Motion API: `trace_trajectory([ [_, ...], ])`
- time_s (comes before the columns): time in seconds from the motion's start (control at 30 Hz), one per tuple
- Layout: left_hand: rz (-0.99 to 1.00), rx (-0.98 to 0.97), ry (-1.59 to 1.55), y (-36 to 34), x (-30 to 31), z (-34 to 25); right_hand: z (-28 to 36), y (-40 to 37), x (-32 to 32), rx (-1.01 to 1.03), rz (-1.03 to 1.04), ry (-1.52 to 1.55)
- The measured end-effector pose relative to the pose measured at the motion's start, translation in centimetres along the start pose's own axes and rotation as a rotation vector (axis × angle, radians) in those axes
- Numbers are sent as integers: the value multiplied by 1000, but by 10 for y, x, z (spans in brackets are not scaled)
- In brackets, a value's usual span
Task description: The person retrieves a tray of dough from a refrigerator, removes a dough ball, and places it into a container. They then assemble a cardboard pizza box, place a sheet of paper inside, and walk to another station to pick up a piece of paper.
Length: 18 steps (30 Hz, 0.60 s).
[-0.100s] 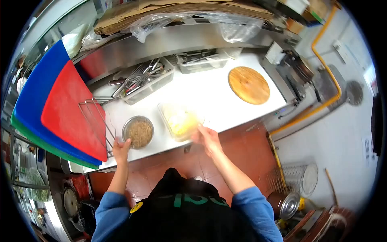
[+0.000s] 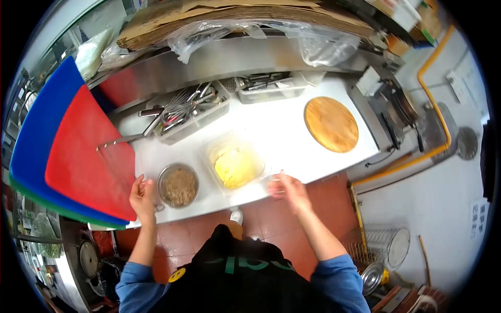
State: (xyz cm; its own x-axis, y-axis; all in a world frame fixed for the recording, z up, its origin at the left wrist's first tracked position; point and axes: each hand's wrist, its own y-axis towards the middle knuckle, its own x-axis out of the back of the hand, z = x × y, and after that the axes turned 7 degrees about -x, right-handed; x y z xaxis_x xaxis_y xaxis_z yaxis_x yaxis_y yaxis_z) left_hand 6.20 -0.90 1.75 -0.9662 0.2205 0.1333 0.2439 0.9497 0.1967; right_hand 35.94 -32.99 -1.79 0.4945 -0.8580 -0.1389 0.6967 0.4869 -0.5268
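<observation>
A round metal bowl (image 2: 163,198) holding a brown, crumbly-looking mix (image 2: 179,186) sits near the counter's front edge. Just left of it is my left hand (image 2: 142,198), fingers loosely bent and apart, with nothing visible in it. A clear plastic container (image 2: 213,147) with a soft yellow mass (image 2: 236,167) in it stands to the right of the bowl. My right hand (image 2: 289,190) hovers off the container's front right corner. Its fingers are spread, slightly blurred, and hold nothing I can see.
Two utensil bins, one with whisks (image 2: 177,104), line the back of the white counter (image 2: 276,125). A round wooden board (image 2: 331,125) lies at the right. Red (image 2: 88,156), blue and green cutting boards stand in a wire rack at the left.
My left hand has come off the bowl's rim and moved left. My right hand has drawn away from the container to the right. The view has shifted slightly.
</observation>
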Motion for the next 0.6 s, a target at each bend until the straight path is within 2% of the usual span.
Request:
trace_trajectory([
  [0.03, -5, 181, -189, 34, -20, -20, 45, 36, 0, 117, 22, -42],
  [0.07, 3, 182, -190, 63, -46, -17, 97, 58, -6, 214, 17, -89],
  [0.1, 147, 544, -413, 82, -55, -7, 105, 69, -25, 52, -23, -81],
  [0.13, 274, 876, -721, 98, -86, 7, 140, 96, -36, -33, -63, -120],
  [0.2, 222, 860, -773, 130, -129, 26, 167, 178, -54, -111, 25, -11],
  [0.23, 166, 858, -790, 144, -146, 36, 174, 213, -65, -115, 2, 53],
  [0.27, 180, 858, -790, 158, -155, 51, 184, 241, -76, -118, -26, 123],
  [0.33, 56, 820, -872, 170, -157, 81, 200, 274, -98, -113, -89, 228],
  [0.4, 18, 899, -906, 180, -156, 85, 208, 325, -105, -95, -139, 216],
  [0.47, 0, 879, -809, 185, -148, 88, 206, 356, -114, -98, -170, 198],
  [0.53, 11, 872, -812, 205, -144, 107, 213, 367, -123, -11, -142, 249],
  [0.6, -105, 899, -721, 241, -154, 122, 234, 367, -137, -44, -209, 343],
])
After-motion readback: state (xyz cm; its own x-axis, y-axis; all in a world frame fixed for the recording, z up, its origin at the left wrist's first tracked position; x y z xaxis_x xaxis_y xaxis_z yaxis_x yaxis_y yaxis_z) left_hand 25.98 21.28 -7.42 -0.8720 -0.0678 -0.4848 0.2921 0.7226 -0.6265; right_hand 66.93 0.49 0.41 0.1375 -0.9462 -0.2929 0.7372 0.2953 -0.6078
